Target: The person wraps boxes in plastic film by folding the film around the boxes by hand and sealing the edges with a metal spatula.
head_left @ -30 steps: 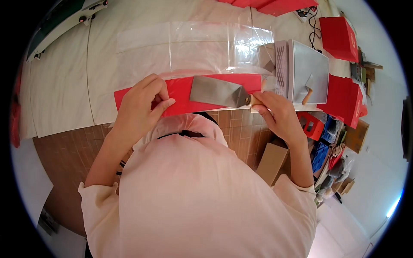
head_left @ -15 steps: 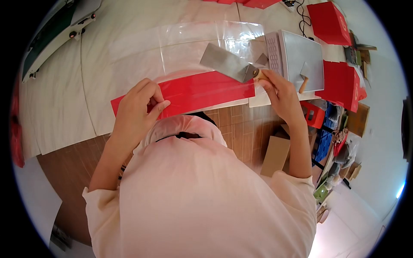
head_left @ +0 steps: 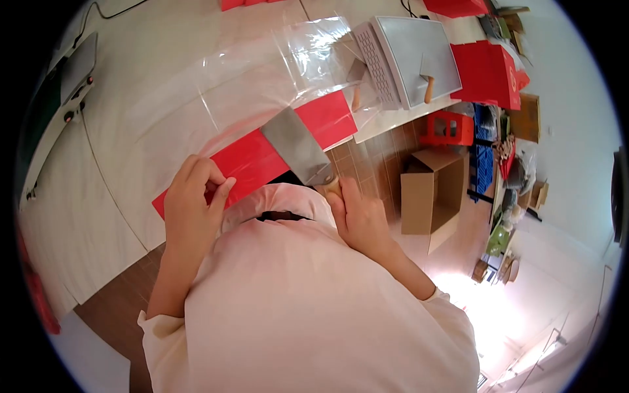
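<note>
A long red strip (head_left: pixel 246 164) lies along the table's front edge, with a sheet of clear plastic film (head_left: pixel 242 82) spreading behind it and partly over it. My left hand (head_left: pixel 190 203) rests at the strip's left part, thumb and fingers pinched together; what is between them is too small to make out. In my right hand (head_left: pixel 365 216) is a scraper (head_left: pixel 295 143), gripped by its wooden handle. Its wide metal blade lies slanted across the middle of the strip, close to my waist.
Right of the film stands a grey-topped box (head_left: pixel 416 56) bearing a second small scraper (head_left: pixel 427 82). A green and white machine (head_left: pixel 62 108) is at the left. Red boxes (head_left: pixel 485 75) sit at the right, above an open cardboard box (head_left: pixel 432 196) and a red crate (head_left: pixel 449 128).
My right hand has moved the scraper leftward and towards my body, from the strip's right end to its middle. My left hand stays pinched at the strip. The view has turned.
</note>
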Demonstrator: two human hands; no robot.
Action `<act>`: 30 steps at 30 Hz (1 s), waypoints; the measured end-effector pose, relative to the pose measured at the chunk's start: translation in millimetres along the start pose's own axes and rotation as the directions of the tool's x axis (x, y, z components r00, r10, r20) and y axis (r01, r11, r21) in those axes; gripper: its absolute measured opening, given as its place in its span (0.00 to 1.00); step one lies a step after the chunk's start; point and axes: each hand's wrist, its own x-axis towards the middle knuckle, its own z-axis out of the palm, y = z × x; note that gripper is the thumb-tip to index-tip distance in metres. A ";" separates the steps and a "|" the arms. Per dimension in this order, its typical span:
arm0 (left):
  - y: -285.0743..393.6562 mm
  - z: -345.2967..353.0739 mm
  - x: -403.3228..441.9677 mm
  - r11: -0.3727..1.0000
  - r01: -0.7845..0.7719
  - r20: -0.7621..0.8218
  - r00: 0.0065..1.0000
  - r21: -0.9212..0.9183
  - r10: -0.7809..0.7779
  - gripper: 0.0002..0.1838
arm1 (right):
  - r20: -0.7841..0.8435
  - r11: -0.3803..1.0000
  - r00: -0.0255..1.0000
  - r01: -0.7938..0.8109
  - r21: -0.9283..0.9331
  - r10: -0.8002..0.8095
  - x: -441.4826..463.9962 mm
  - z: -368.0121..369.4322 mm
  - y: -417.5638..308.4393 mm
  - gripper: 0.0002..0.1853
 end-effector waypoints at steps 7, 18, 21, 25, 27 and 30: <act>2.2 0.6 0.1 0.999 0.051 0.006 0.999 -0.020 -0.051 0.11 | -0.004 0.956 0.982 -0.187 -0.227 0.191 14.4 -11.8 3.1 0.10; 1.3 0.2 0.6 1.000 0.010 -0.003 1.000 0.027 -0.009 0.10 | -0.038 0.924 0.960 -0.277 -0.265 0.277 24.4 -22.2 11.1 0.13; 1.5 0.5 0.2 1.000 0.008 -0.007 1.000 0.026 -0.008 0.10 | -0.042 0.919 0.957 -0.287 -0.270 0.286 25.7 -23.7 12.7 0.13; 5.1 0.2 -0.6 0.997 0.067 0.005 0.998 -0.027 -0.067 0.11 | -0.059 0.912 0.958 -0.285 -0.295 0.280 26.9 -23.7 16.7 0.13; 5.8 0.1 -0.7 0.998 0.056 -0.006 0.998 -0.028 -0.056 0.11 | -0.070 0.916 0.963 -0.270 -0.296 0.261 27.1 -25.5 17.8 0.13; 2.0 0.7 -1.3 0.999 0.029 -0.028 0.999 -0.033 -0.030 0.11 | -0.043 0.921 0.961 -0.276 -0.274 0.275 29.5 -27.3 22.3 0.13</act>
